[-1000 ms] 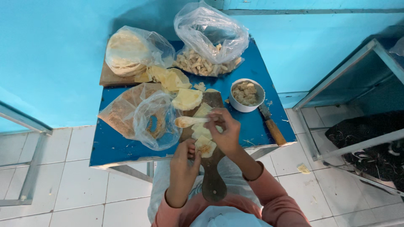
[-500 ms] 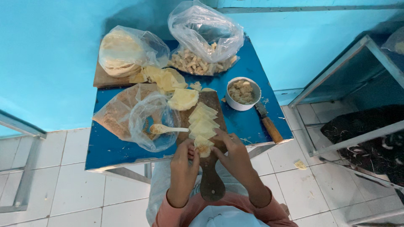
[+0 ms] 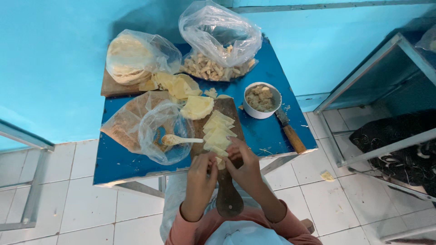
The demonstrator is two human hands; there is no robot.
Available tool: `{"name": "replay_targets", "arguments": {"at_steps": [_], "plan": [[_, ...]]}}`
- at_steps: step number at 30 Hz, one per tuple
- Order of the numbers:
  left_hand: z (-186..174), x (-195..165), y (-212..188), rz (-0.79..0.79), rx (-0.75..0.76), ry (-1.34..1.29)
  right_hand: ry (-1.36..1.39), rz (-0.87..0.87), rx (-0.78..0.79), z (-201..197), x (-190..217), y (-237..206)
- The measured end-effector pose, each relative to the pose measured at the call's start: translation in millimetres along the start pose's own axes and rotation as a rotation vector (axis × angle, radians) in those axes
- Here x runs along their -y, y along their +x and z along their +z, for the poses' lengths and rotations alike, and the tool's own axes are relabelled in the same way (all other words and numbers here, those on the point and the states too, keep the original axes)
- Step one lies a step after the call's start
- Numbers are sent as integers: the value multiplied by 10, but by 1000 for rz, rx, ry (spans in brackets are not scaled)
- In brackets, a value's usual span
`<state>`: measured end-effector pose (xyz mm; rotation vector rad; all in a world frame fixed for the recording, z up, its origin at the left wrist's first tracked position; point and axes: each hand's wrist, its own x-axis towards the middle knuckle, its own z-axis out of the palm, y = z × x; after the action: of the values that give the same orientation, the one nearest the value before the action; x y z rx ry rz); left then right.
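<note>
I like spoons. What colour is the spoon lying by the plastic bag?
The spoon is pale cream, almost white. The head view shows it best.

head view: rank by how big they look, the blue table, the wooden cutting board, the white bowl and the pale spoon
1. blue table, by far the largest
2. wooden cutting board, long, partly covered by dough pieces and hands
3. white bowl
4. pale spoon, about as long as the bowl is wide, but far thinner
</note>
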<state>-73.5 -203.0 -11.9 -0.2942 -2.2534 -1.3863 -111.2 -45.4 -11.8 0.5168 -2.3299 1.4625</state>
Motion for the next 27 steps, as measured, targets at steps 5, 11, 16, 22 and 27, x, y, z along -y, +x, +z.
{"name": "replay_targets", "arguments": {"at_steps": [5,11,16,22,27], "plan": [[30,11,11,-7,-25,12,-15,-69,-49,74,-8,-86],[16,-5,6,-47,-7,-23,-94,-214,-31,128,-106,-195],[-7,-42,27,-60,0,-27,-112,-239,9,139,-142,-220],[4,-49,10,-77,43,17,-157,-297,76,89,-120,-209],[13,-30,-3,-12,12,65,-150,-350,70,69,-55,-179]]}}
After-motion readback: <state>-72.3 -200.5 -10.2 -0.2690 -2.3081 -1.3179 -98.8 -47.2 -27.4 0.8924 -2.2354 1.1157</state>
